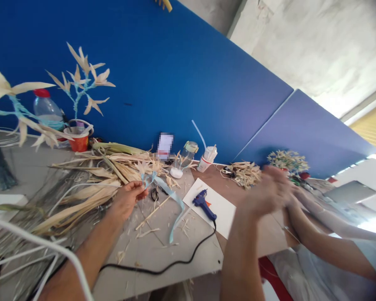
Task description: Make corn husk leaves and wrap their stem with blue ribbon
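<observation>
My left hand [135, 195] is closed on a small husk flower stem [148, 179] wrapped in light blue tape. From it a strip of blue tape [177, 202] trails down onto the table. My right hand [268, 194] is raised at the right, blurred by motion, and its fingers cannot be made out clearly. Between my hands a blue glue gun [203, 205] lies on a white sheet [223, 209], its black cord running toward the front edge. Dried corn husks [113, 163] are piled beyond my left hand.
Finished husk flowers [78, 92] stand at the left in a red cup [79, 142]. A jar [189, 151], a white cup [207, 159] and another husk pile [244, 173] line the blue partition [163, 75]. Another person's arms [326, 246] are at the right.
</observation>
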